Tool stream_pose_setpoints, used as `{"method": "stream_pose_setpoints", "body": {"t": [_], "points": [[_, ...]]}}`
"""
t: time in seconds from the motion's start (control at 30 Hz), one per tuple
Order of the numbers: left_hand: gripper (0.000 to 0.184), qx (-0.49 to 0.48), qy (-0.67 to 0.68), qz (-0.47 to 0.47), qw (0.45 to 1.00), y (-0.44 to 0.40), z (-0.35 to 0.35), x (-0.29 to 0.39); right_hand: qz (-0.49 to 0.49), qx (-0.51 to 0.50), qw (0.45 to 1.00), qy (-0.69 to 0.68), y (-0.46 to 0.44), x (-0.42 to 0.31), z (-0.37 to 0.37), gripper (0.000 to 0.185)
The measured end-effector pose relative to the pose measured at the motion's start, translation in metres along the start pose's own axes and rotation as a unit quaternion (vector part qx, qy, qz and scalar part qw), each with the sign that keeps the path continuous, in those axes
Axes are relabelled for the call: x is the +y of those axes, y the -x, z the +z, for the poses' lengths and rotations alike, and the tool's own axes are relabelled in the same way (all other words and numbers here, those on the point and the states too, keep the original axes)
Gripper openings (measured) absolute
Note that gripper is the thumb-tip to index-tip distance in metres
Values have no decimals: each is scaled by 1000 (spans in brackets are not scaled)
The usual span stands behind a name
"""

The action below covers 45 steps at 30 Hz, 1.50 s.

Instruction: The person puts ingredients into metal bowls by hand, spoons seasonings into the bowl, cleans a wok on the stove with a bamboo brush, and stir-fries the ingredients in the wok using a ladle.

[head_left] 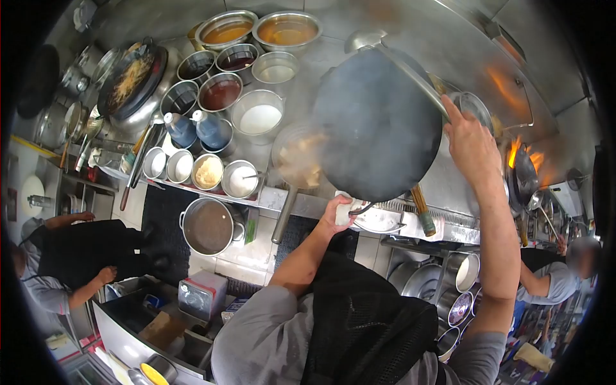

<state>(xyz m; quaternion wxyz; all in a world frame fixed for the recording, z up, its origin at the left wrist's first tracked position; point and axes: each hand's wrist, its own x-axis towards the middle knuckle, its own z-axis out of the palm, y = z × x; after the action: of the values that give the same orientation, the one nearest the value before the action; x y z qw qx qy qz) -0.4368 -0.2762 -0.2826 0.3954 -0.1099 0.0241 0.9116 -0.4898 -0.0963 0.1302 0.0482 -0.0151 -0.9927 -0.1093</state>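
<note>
My left hand (335, 215) is closed with a folded white cloth (344, 209) around the looped handle of a large dark wok (378, 125). Steam or smoke hangs over the wok, whose inside looks dark with no food visible. My right hand (471, 144) grips the handle of a long metal ladle (414, 77), index finger stretched along it. The ladle's bowl lies beyond the wok's far rim. Left of the wok, a strainer (285, 215) bears pale food pieces (305, 157), blurred by steam. A bamboo brush (422, 212) sticks out at the near right.
Sauce pots (221, 93), two squeeze bottles (210, 128) and seasoning tubs (208, 171) crowd the left counter. A large pot (208, 226) stands below. Flames (515, 153) rise around another wok (526, 172) at right. Co-workers stand left (77, 250) and right (545, 276).
</note>
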Motion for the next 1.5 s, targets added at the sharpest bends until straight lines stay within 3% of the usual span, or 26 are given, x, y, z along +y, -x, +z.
{"method": "stream_pose_setpoints", "body": {"t": [0.27, 0.33, 0.47, 0.53, 0.57, 0.63, 0.7, 0.8, 0.9, 1.03, 1.1, 1.2, 1.43, 1.5], "points": [[40, -20, 72, -27, 997, -14, -4, -8, -41, 38, 997, 53, -8, -14, -29, 51], [40, -83, 64, -26, 994, -17, -3, -8, -52, 53, 996, 58, -5, -13, -39, 50], [42, -55, 53, -60, 995, -20, -6, -7, -56, 58, 995, 62, -1, -6, -57, 52], [47, -56, -29, -80, 995, -23, -9, -8, -30, 44, 997, 54, 1, 11, -53, 52], [47, -58, -35, -90, 994, -24, -10, -10, -54, 72, 995, 38, 2, 30, -39, 53], [43, 115, -129, -29, 985, -16, 17, -13, -58, 93, 994, 27, 8, 67, -6, 55], [33, 147, -178, -63, 971, -16, 9, -4, -44, 141, 989, -23, 13, 113, 54, 59], [19, 201, -267, 45, 941, -43, -1, -15, 40, 130, 974, -183, 27, 156, 150, 62], [14, 263, -281, 144, 911, -74, 22, -29, 92, 201, 903, -368, 48, 183, 234, 60], [15, 295, -326, 167, 882, -113, 48, -37, 220, 134, 839, -480, 69, 228, 280, 54], [13, 329, -277, 146, 891, -139, 57, -31, 219, 169, 841, -466, 60, 260, 312, 54], [13, 315, -287, 155, 891, -155, 50, -31, 266, 106, 828, -481, 39, 306, 333, 55], [27, 369, -327, 197, 847, -157, 82, -50, 302, 97, 847, -427, -22, 384, 402, 52], [27, 384, -337, 167, 843, -153, 96, -56, 321, 104, 864, -374, -32, 406, 424, 49]]}}
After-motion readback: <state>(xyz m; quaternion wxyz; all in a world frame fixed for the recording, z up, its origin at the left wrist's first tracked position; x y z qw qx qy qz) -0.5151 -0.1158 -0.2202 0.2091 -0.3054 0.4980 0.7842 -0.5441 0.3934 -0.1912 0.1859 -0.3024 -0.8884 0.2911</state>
